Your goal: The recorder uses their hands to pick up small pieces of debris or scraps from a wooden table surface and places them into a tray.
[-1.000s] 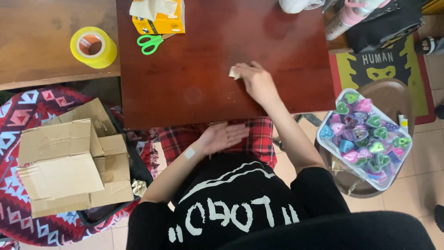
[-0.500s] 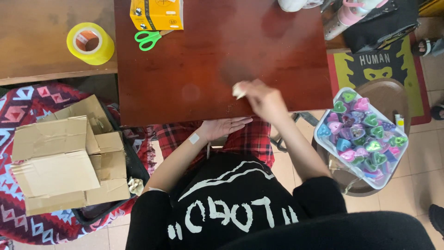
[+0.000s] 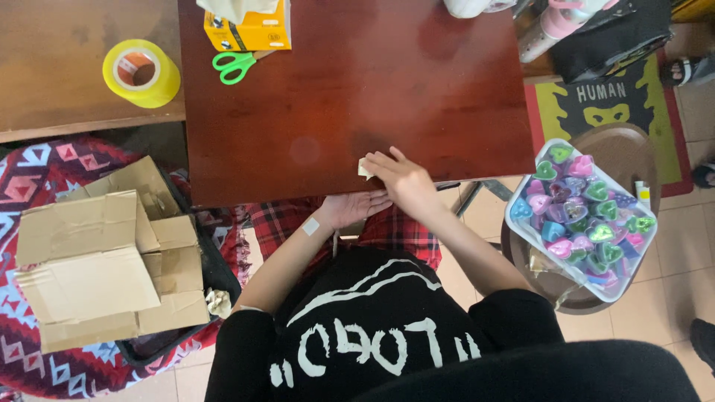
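Observation:
My right hand (image 3: 400, 177) presses a small crumpled white tissue (image 3: 365, 168) against the dark red-brown table (image 3: 350, 89), right at its near edge. My left hand (image 3: 356, 208) lies open, palm up, just below that edge over my lap, under the tissue. A small plaster sits on my left wrist.
A yellow tissue box (image 3: 249, 24) and green scissors (image 3: 234, 65) lie at the table's far left. A yellow tape roll (image 3: 141, 72) sits on the neighbouring wooden table. A cardboard box (image 3: 97, 260) stands at my left. A tray of colourful heart-shaped things (image 3: 581, 216) rests on a stool at my right.
My right hand has dragged the tissue across the tabletop toward me, from mid-table to the near edge. My left hand has stayed open below the edge.

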